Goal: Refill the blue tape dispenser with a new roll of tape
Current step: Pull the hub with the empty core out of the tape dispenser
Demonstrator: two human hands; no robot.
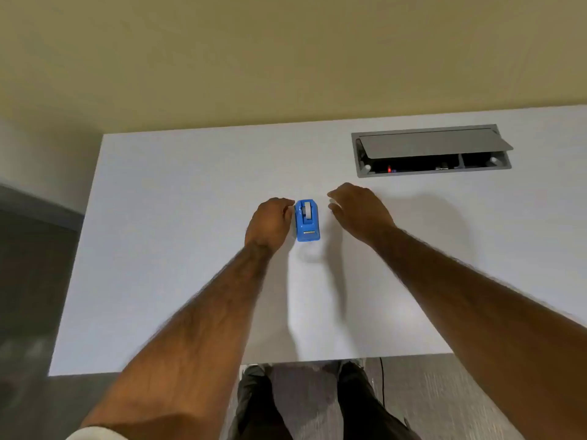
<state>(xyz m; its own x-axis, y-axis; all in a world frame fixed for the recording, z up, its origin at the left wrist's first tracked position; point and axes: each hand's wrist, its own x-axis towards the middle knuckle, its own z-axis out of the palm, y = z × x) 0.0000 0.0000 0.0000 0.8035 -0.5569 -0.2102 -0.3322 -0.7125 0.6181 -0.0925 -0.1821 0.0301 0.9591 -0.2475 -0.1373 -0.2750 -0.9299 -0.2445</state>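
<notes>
A small blue tape dispenser [307, 221] stands on the white table [178, 249], with a pale roll showing in its top slot. My left hand [270, 223] rests just left of it, fingers curled, fingertips touching or almost touching its left side. My right hand [359, 211] hovers to the right of the dispenser with a gap between them. Its fingers are spread and bent downward. Something small and pale shows under its fingers; I cannot tell what it is.
A grey cable box [432, 150] with its lid tilted open is set into the table at the back right. The table's left edge and near edge are close. My legs [305, 404] show below the near edge. A beige wall stands behind.
</notes>
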